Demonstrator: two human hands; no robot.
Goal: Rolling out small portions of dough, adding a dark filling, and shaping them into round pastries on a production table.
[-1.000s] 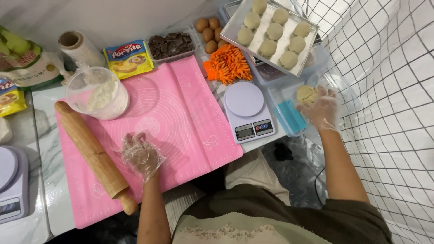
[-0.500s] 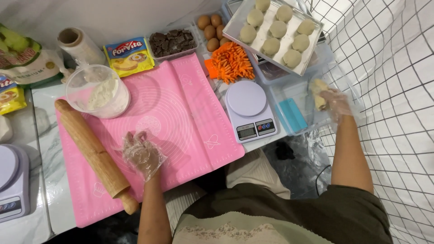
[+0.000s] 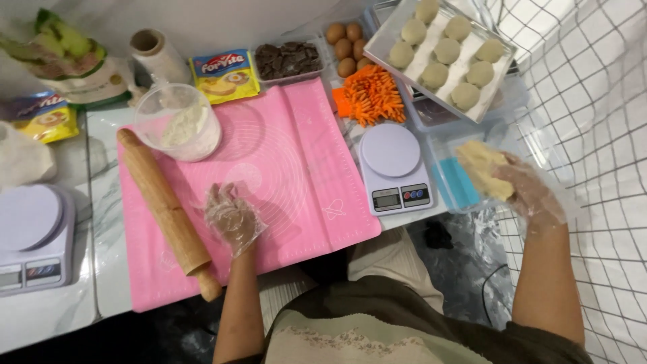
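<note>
My left hand (image 3: pixel 232 219), in a clear plastic glove, rests flat with fingers apart on the pink silicone mat (image 3: pixel 290 148), just right of the wooden rolling pin (image 3: pixel 165 205). Off the table's right edge, my gloved right hand (image 3: pixel 529 189) grips a pale yellow lump of dough (image 3: pixel 482 168) above a clear plastic container (image 3: pixel 465 145) with a blue scraper (image 3: pixel 455 183) in it.
A white kitchen scale (image 3: pixel 394 165) sits between mat and container. A tray of dough balls (image 3: pixel 448 50), orange shreds (image 3: pixel 372 94), eggs (image 3: pixel 345 48), chocolate pieces (image 3: pixel 286 59), a flour tub (image 3: pixel 180 125), packets, a roll and a second scale (image 3: pixel 30 232) ring the mat. White wire grid stands on the right.
My right hand has dropped lower and now holds a larger lump of dough over the container. The left hand stays on the mat.
</note>
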